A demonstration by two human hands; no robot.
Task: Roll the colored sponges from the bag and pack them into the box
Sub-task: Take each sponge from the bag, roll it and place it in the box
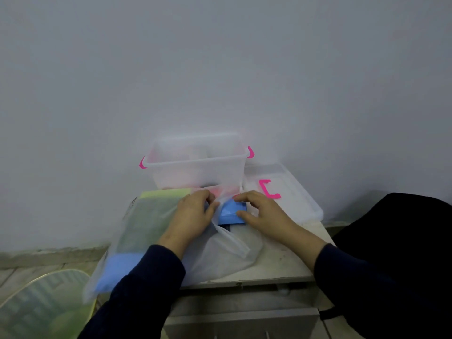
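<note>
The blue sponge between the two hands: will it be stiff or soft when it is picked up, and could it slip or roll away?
The blue sponge already shows a fold, so it is probably soft and floppy. It looks thin, so likely light. While flat it should not roll. The left hand and right hand both touch it.

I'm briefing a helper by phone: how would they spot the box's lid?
Find the translucent plastic box with pink handles against the wall. Right of it lies the flat translucent lid. Unlike the box, it is shallow and carries one pink bracket-shaped clip on top.
</note>
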